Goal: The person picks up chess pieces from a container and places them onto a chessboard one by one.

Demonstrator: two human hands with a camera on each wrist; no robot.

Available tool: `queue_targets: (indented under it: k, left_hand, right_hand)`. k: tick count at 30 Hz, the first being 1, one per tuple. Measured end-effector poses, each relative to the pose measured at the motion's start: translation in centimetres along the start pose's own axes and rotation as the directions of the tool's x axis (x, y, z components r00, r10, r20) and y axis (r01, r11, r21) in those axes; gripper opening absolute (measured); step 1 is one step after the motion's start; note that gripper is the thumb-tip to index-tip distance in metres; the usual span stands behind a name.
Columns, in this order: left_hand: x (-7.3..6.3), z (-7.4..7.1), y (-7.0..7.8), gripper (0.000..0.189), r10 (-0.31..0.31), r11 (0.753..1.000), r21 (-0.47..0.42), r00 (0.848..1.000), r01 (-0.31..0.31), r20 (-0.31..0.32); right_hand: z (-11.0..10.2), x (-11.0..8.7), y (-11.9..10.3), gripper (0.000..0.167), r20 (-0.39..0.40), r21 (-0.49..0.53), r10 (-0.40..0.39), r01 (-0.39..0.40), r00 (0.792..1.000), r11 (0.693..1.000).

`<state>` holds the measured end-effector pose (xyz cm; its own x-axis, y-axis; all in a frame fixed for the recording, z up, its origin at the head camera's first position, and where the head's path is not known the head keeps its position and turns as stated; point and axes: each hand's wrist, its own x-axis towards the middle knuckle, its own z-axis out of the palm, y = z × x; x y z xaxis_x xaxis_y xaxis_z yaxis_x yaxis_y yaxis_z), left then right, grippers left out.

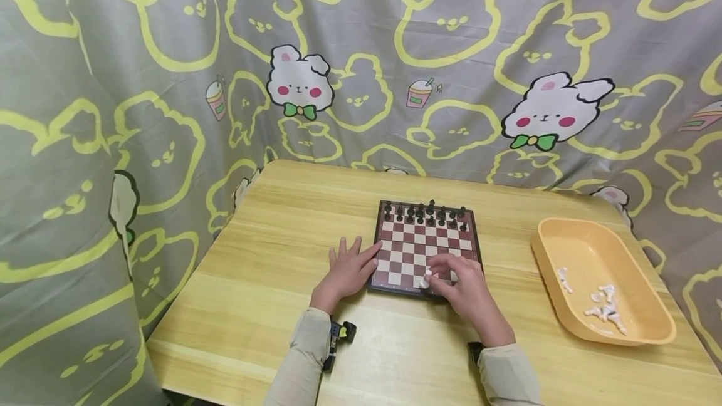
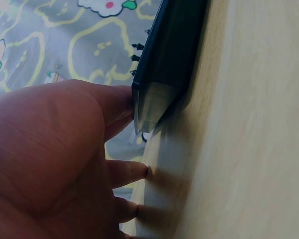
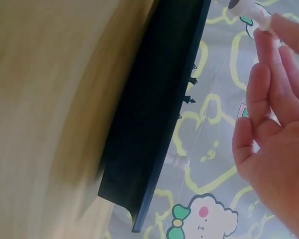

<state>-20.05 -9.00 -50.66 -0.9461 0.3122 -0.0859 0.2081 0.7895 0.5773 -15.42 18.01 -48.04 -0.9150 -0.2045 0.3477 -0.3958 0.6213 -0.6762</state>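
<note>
A chessboard (image 1: 402, 257) lies on the table with black chess pieces (image 1: 420, 217) in two rows along its far side. Between thumb and fingertips my right hand (image 1: 467, 286) pinches a white chess piece (image 3: 249, 12), held over the near edge of the board. The right wrist view also shows another white piece (image 3: 179, 161) standing on the board, hidden behind my hand in the head view. My left hand (image 1: 346, 271) has its fingers spread at the board's left edge; its thumb side touches the board and other fingertips rest on the table.
To the right stands an orange plastic basin (image 1: 544, 281) with several white chess pieces (image 1: 606, 309) lying in it. The wooden table (image 1: 271, 255) meets a grey patterned curtain (image 1: 361, 30) at the back and left.
</note>
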Motion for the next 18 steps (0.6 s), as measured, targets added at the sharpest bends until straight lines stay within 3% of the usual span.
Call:
queue_targets:
  k: [8, 18]
  left_hand:
    - [0.04, 0.16, -0.12, 0.049, -0.005, 1.000, 0.008, 1.000, 0.005, 0.000]
    - [0.03, -0.02, 0.01, 0.049, -0.005, 1.000, 0.006, 1.000, 0.005, -0.002]
  right_hand:
    - [0.08, 0.04, -0.12, 0.026, 0.003, -0.016, 0.004, -0.003, 1.000, 1.000]
    - [0.14, -0.14, 0.02, 0.016, 0.025, -0.070, -0.085, 0.087, 0.996, 0.994]
